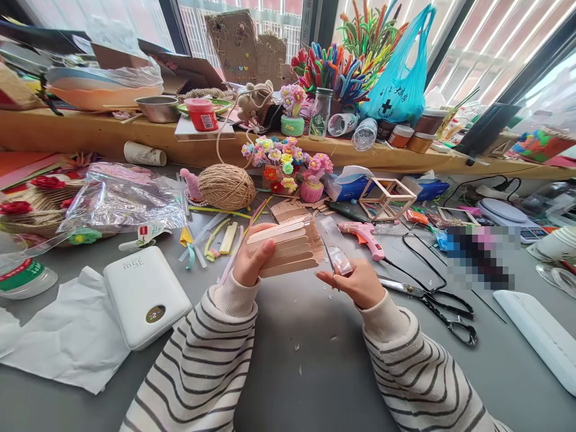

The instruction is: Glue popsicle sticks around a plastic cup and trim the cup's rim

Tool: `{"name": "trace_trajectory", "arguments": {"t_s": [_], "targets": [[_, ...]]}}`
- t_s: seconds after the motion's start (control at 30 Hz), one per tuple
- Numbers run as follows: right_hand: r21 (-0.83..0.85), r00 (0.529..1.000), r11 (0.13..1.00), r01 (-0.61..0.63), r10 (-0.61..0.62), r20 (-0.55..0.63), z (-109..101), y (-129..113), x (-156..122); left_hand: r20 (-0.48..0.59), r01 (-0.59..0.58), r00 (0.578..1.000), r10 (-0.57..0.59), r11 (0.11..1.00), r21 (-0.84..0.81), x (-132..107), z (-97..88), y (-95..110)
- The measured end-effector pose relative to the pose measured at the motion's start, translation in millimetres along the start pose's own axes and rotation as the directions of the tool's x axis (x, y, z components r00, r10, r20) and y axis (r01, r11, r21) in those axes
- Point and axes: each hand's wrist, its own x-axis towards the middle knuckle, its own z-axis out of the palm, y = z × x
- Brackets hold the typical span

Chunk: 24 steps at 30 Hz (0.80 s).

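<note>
My left hand (252, 258) grips a flat panel of wooden craft sticks (290, 247) glued side by side, thumb on top, held above the grey table. My right hand (355, 281) is closed beside the panel's right edge, pinching a thin dark wire-like piece (330, 259) and touching a small clear plastic scrap (341, 259). Both arms wear striped sleeves.
Black scissors (432, 297) and a pink glue gun (366, 237) lie to the right. A white power bank (144, 295) and paper lie to the left. A twine ball (226, 186), a wooden cube frame (387, 198), pipe-cleaner flowers (281, 157) and a cluttered wooden shelf (99, 135) stand behind.
</note>
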Motion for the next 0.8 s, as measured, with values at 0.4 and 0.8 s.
{"name": "trace_trajectory", "arguments": {"t_s": [0.4,0.8], "targets": [[-0.087,0.994,0.995,0.046,-0.054,-0.09,1.3,-4.2,0.1,0.03,0.09,0.996,-0.088,0.991,-0.104,-3.7,3.2,-0.2],[-0.013,0.982,0.996,0.084,-0.085,-0.171,7.4,-2.9,-0.3,0.062,0.097,0.994,-0.091,0.99,-0.106,-3.1,0.9,-3.4]]}}
